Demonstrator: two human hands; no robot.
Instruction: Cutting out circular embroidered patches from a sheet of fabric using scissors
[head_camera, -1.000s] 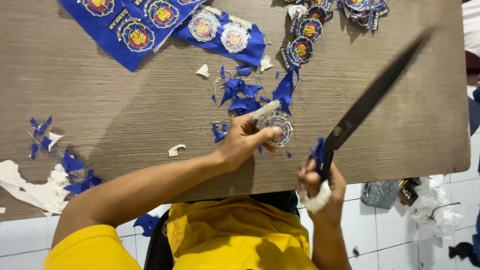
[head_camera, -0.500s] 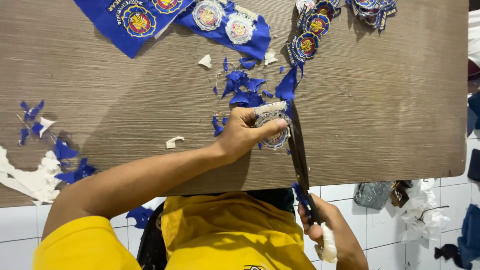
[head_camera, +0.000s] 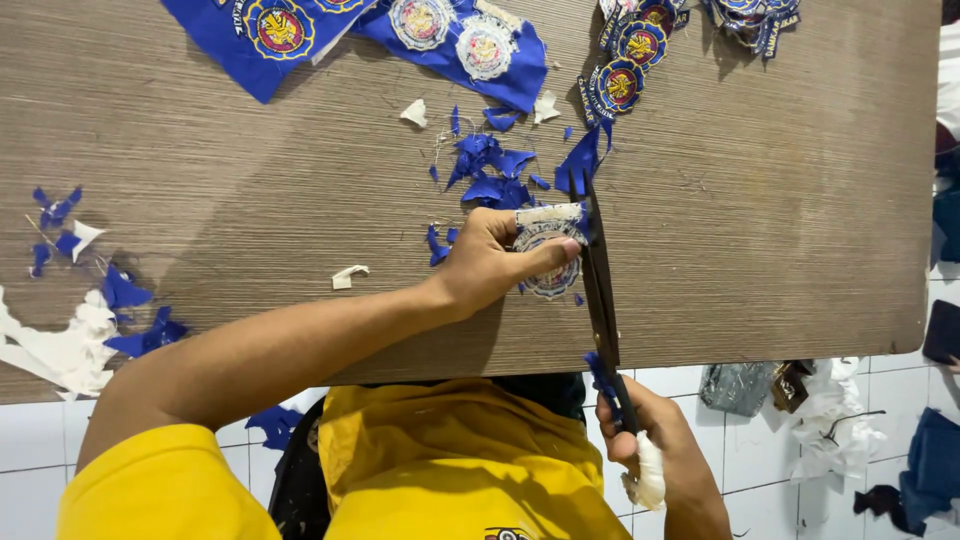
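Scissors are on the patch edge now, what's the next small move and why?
Probably close the scissors a short way along the right rim of the round patch. The blades lie against that edge, a sliver of blue cloth clings there, and the left hand pins the patch flat on the table, while the right hand grips the handles below its edge.

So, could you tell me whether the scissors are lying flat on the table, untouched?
No: the right hand grips the scissors by the handles, blades beside the patch that the left hand pins down.
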